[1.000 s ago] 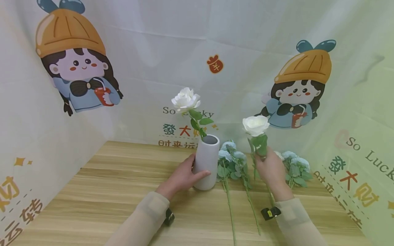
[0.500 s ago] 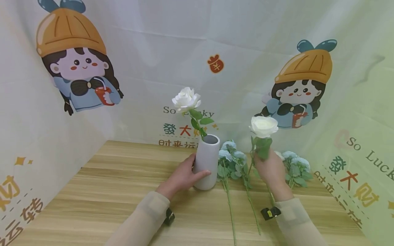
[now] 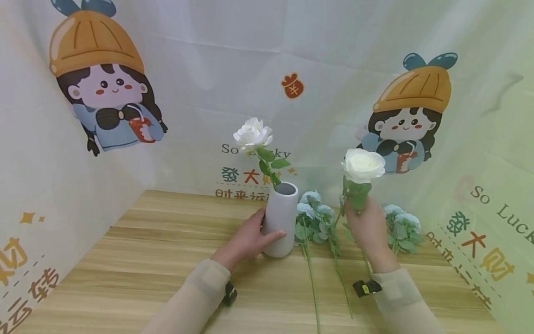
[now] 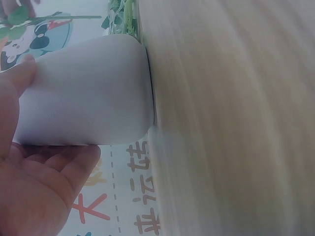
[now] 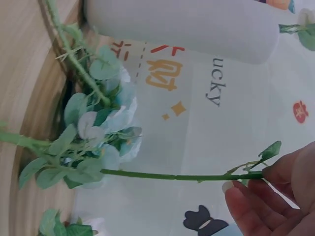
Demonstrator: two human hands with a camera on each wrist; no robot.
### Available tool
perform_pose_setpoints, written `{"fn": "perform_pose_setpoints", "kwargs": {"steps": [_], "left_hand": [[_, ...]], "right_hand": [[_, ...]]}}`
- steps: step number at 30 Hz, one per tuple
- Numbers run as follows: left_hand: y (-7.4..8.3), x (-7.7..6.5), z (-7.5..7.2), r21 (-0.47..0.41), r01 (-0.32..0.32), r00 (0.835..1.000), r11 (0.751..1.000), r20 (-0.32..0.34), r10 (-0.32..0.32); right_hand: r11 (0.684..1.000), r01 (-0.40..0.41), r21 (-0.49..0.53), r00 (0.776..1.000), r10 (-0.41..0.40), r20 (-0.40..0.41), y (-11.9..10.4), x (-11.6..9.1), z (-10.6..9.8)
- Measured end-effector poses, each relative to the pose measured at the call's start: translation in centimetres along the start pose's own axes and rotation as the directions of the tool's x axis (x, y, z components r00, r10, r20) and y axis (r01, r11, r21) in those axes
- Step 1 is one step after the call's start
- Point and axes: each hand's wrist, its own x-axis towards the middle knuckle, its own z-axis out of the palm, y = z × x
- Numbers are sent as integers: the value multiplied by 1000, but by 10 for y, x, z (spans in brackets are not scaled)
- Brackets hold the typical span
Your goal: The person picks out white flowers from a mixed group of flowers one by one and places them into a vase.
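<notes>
A pale grey vase [image 3: 278, 215] stands upright on the wooden table, with one white rose [image 3: 252, 135] leaning left out of its mouth. My left hand [image 3: 249, 237] grips the vase's lower side, thumb across its front. In the left wrist view, the fingers lie along the other side of the vase [image 4: 88, 93]. Right of the vase, my right hand [image 3: 368, 234] pinches a second white rose [image 3: 363, 166] below its bloom, off the table. The right wrist view shows its bare green stem [image 5: 177, 177] extending from the fingertips; the stem's lower end reaches in front of the blue flowers.
Blue flowers [image 3: 319, 215] with long stems lie on the table [image 3: 146, 260] just right of the vase. More blue flowers [image 3: 403, 227] lie beyond my right hand. A printed cloth backdrop [image 3: 200, 93] rises behind and beside the table.
The rose in my right hand has shifted right, and its bloom has turned to face more toward the head camera. My left hand and the vase have stayed in place.
</notes>
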Motion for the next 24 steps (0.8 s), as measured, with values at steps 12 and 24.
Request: {"fn": "perform_pose_setpoints", "kwargs": {"steps": [12,24], "left_hand": [[-1,-1,-1,-3,-15,1000,1000,-11,15],[0,-1,-2,-2,-15,1000,1000,0,15]], "right_hand": [[991,123,61,986,-115,-123,-27,15,-3],[978,156,141,964,-119,-237,-63,22,-6]]}}
